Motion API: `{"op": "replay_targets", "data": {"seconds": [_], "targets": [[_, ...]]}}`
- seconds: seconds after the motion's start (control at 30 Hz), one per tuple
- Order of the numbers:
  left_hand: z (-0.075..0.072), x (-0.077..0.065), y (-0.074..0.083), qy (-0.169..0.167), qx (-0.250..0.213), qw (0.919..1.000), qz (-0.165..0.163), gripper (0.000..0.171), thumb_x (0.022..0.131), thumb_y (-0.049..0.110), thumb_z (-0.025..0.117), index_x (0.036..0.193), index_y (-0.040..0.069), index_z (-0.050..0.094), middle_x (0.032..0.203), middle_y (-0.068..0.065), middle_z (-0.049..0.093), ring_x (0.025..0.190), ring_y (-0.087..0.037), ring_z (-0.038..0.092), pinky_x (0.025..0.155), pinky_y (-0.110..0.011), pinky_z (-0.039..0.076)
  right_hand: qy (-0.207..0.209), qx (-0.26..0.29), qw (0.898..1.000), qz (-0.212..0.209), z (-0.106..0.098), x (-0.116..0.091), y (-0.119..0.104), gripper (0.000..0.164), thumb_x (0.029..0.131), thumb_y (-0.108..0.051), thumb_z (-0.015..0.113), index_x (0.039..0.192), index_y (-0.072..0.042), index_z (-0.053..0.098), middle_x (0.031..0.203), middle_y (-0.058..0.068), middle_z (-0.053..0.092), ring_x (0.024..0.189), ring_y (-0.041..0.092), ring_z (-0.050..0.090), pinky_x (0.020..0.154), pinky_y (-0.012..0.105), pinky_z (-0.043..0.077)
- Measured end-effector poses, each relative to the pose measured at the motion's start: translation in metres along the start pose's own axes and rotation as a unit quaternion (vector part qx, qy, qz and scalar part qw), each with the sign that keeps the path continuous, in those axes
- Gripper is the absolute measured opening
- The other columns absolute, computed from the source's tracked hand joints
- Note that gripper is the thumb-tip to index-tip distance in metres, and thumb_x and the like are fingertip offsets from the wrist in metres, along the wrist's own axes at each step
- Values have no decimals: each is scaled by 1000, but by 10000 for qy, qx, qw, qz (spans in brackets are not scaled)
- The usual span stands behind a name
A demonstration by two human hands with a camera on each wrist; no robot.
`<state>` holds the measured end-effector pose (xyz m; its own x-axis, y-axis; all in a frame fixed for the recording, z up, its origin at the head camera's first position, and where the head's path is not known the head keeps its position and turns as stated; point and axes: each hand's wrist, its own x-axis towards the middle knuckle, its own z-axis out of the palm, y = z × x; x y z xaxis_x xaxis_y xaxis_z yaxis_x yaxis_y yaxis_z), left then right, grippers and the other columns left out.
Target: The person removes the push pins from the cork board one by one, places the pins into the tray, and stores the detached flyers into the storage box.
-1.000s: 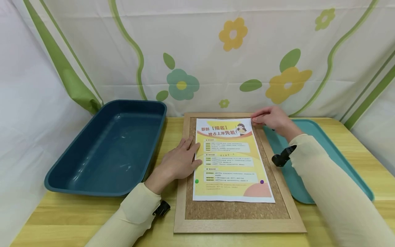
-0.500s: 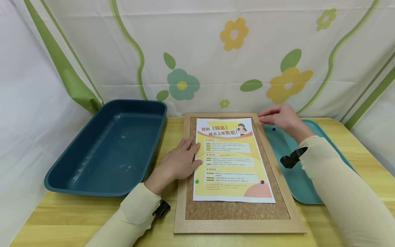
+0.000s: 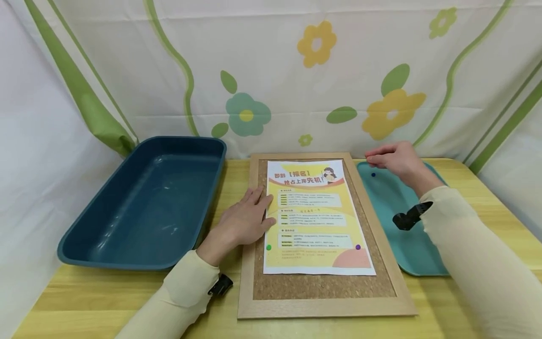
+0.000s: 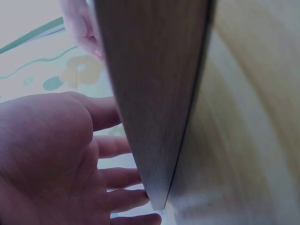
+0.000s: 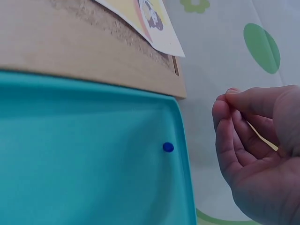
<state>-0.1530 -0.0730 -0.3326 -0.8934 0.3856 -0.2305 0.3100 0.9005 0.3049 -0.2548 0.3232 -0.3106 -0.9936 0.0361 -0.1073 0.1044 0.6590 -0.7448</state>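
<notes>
A yellow printed poster [image 3: 315, 226] lies on a wood-framed corkboard [image 3: 323, 288]. A green pushpin [image 3: 268, 247] sits at its lower left, a purple pushpin [image 3: 358, 246] at its lower right. My left hand [image 3: 244, 220] rests on the frame's left side, fingers spread, its fingertips at the poster's edge. Over the back of the teal tray [image 3: 385, 197] is my right hand [image 3: 402, 161]. Its thumb and index tips pinch tightly together, hiding whatever tiny thing is between them. One blue pushpin [image 5: 168, 147] lies in the tray near that hand.
To the left stands a deep dark-blue basin [image 3: 139, 212], its right wall close to my left wrist. The tray's left rim runs along the board's right side. A white flowered curtain [image 3: 279, 70] hangs right behind the board.
My right hand has moved right, from the poster's top right corner across the frame to the tray. The blue pushpin has come into sight. My left hand keeps its place.
</notes>
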Motion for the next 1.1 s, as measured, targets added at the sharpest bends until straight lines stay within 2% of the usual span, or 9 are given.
{"op": "replay_targets", "data": {"seconds": [0.17, 0.27, 0.6, 0.87, 1.1], "targets": [[0, 0, 1, 13, -2, 10000, 2, 66, 111, 42, 55, 168, 16, 35, 180, -15, 14, 167, -35, 11, 126, -52, 37, 28, 56, 10000, -27, -6, -2, 7, 49, 106, -35, 67, 140, 0, 68, 102, -14, 78, 97, 9, 72, 89, 23, 58], [0, 0, 1, 13, -6, 10000, 2, 66, 111, 42, 55, 168, 15, 35, 179, -15, 14, 167, -35, 11, 127, -52, 36, 40, 92, 9999, -32, -7, -3, 10, 50, 105, -35, 69, 139, 1, 68, 98, -16, 77, 94, 7, 72, 84, 18, 58], [0, 0, 0, 15, -12, 10000, 20, 66, 111, 42, 55, 168, 15, 35, 180, -15, 13, 167, -35, 11, 128, -52, 35, 15, 223, 9997, 60, -12, -3, 26, 40, 104, -29, 71, 131, 1, 73, 88, -24, 74, 88, 0, 72, 82, 20, 59], [0, 0, 1, 46, -23, 10000, 29, 66, 110, 41, 56, 167, 15, 36, 179, -15, 15, 167, -36, 12, 128, -53, 34, -179, -126, 9992, 326, -15, -4, 43, 43, 107, -29, 66, 136, 2, 69, 94, -22, 73, 87, -2, 68, 80, 22, 58], [0, 0, 0, 45, -12, 10000, 52, 66, 111, 41, 55, 167, 15, 36, 179, -16, 15, 167, -36, 12, 128, -53, 34, -257, -306, 9986, 354, -10, -5, 51, 42, 106, -28, 66, 134, 2, 71, 90, -22, 73, 83, 0, 66, 76, 23, 58]]}}
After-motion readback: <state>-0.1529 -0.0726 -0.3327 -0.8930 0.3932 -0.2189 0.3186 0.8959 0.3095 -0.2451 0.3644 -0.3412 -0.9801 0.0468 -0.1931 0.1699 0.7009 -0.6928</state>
